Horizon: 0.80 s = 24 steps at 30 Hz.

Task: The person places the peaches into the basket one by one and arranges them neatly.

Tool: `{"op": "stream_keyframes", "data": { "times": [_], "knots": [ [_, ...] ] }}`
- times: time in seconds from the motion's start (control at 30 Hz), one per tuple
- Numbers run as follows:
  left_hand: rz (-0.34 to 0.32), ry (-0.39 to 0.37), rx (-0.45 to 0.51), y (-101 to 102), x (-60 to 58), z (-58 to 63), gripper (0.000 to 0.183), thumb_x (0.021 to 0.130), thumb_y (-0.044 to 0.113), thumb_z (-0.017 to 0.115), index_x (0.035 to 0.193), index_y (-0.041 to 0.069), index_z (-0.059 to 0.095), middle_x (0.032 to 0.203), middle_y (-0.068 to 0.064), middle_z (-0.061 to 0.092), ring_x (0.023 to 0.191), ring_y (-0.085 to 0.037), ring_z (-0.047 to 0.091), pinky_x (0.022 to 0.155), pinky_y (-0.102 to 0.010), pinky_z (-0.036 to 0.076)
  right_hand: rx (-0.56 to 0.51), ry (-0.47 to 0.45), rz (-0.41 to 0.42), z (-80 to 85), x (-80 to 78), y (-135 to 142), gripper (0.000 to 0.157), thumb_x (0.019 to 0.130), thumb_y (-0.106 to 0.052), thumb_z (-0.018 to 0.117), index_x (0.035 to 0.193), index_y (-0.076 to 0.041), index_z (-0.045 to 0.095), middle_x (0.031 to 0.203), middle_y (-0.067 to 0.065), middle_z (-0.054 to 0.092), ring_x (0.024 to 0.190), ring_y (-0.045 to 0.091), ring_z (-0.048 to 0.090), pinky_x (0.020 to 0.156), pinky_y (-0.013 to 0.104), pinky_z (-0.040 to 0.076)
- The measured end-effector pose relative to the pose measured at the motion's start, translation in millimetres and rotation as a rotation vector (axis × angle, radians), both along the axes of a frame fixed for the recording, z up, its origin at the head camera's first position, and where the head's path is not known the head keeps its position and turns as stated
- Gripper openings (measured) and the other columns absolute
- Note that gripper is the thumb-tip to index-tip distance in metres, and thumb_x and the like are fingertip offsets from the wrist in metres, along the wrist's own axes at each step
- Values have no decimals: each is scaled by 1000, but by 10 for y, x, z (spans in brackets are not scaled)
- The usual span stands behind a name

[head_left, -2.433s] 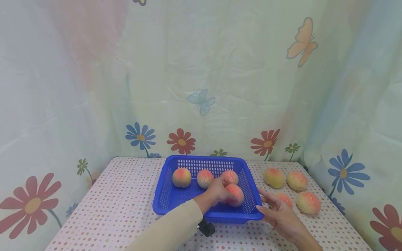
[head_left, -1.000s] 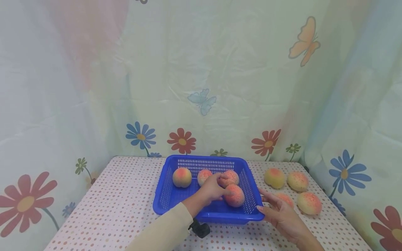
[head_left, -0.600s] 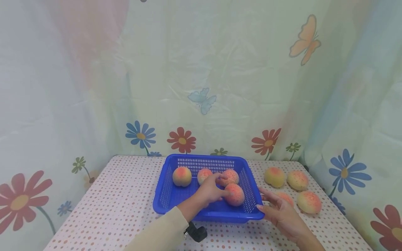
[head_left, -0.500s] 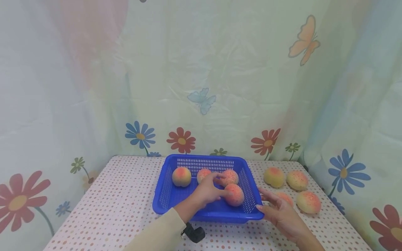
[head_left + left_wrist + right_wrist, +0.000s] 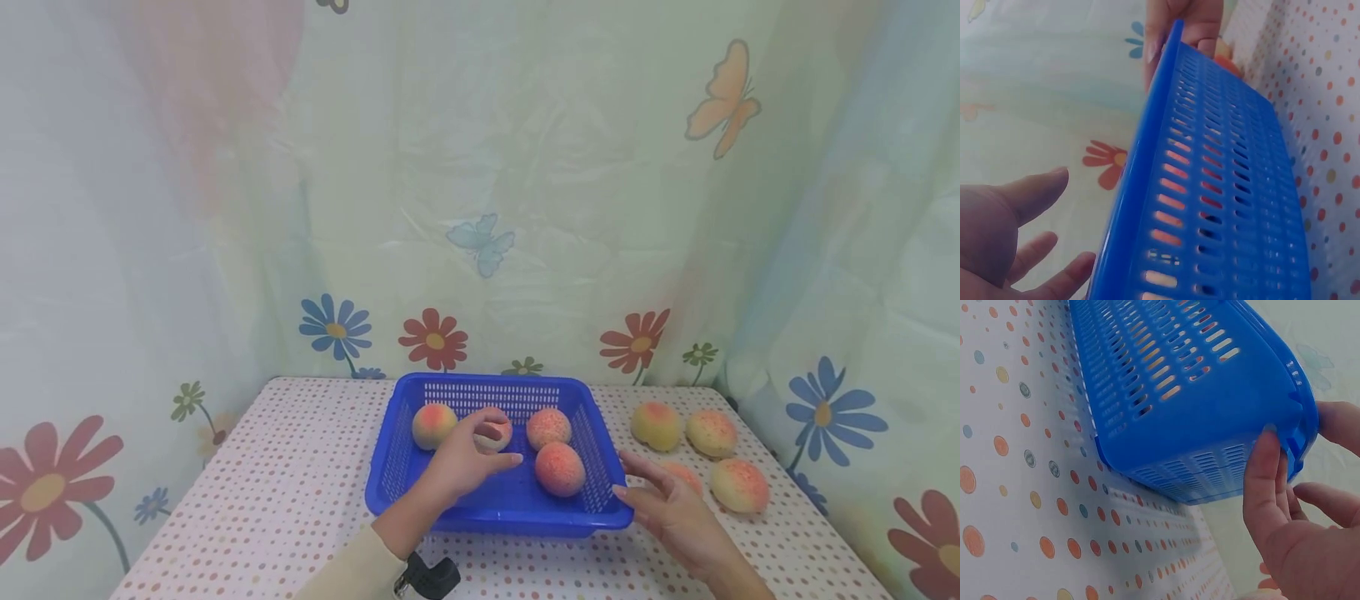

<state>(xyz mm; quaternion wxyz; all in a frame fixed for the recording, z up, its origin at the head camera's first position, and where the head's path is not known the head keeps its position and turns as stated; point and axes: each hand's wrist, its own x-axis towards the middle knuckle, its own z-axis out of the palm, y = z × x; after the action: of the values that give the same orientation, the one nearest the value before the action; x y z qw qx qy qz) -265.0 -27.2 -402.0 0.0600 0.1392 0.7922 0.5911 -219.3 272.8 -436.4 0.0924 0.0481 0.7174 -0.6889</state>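
Observation:
A blue plastic basket [image 5: 480,521] with slotted walls holds several peaches, among them a pink one [image 5: 560,469] at the front right and a speckled one [image 5: 548,428] behind it. My left hand [image 5: 461,458] is over the basket, thumb and fingers spread with nothing between them. It partly covers another peach [image 5: 504,435], and a yellow-red peach [image 5: 433,426] lies to its left. At the right front corner, my right hand [image 5: 671,512] grips the basket's rim; the right wrist view has its fingertips [image 5: 1266,447] against the corner.
Right of the basket, several more peaches lie on the dotted tablecloth [image 5: 300,467]: a yellow one [image 5: 656,426], two speckled ones [image 5: 711,432] and one half hidden by the right hand. A flowered curtain [image 5: 525,167] hangs behind and at both sides.
My left hand has let go of the pink peach at the front right of the basket and drawn back leftward, its fingers spreading. My right hand stays on the rim.

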Motion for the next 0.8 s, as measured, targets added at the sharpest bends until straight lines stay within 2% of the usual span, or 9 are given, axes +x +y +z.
{"op": "stream_keyframes", "data": {
  "times": [0.17, 0.3, 0.4, 0.5, 0.6, 0.8],
  "knots": [
    [48, 23, -53, -135, 65, 30, 54, 74, 35, 79, 121, 28, 54, 116, -9, 57, 91, -17, 61, 72, -32, 55, 60, 59, -11, 16, 18, 22, 73, 86, -29, 67, 147, -13, 30, 147, 14, 33, 115, 21, 59, 91, 34, 52],
    [119, 94, -143, -265, 106, 49, 55, 76, 37, 77, 124, 27, 52, 119, -7, 55, 93, -18, 60, 71, -32, 55, 147, 131, -8, 23, 26, 55, 69, 87, -32, 65, 146, -14, 34, 146, 13, 37, 113, 13, 59, 91, 31, 52],
    [169, 140, -179, -373, 138, 58, 54, 77, 37, 76, 125, 28, 51, 119, -6, 55, 98, -20, 61, 76, -35, 56, 230, 162, -11, 26, 25, 83, 66, 88, -37, 63, 145, -18, 36, 148, 9, 36, 110, 3, 57, 92, 29, 51],
    [203, 160, -176, -488, 168, 73, 54, 78, 37, 75, 125, 27, 51, 119, -7, 57, 103, -23, 61, 78, -37, 56, 283, 155, -32, 37, 25, 102, 66, 88, -44, 61, 145, -22, 36, 149, 5, 34, 107, -3, 55, 94, 29, 50],
    [242, 172, -171, -602, 191, 90, 54, 78, 35, 76, 125, 26, 52, 117, -6, 59, 104, -25, 62, 77, -35, 56, 305, 148, -56, 52, 26, 116, 66, 88, -47, 60, 144, -23, 37, 149, 5, 35, 105, -3, 56, 93, 28, 49],
    [344, 182, -188, -826, 217, 81, 54, 78, 32, 76, 126, 27, 52, 114, 1, 60, 101, -21, 63, 78, -33, 56, 359, 179, -86, 91, 10, 167, 65, 88, -49, 58, 143, -20, 38, 147, 6, 39, 103, -6, 54, 93, 31, 51]
  ]
}}
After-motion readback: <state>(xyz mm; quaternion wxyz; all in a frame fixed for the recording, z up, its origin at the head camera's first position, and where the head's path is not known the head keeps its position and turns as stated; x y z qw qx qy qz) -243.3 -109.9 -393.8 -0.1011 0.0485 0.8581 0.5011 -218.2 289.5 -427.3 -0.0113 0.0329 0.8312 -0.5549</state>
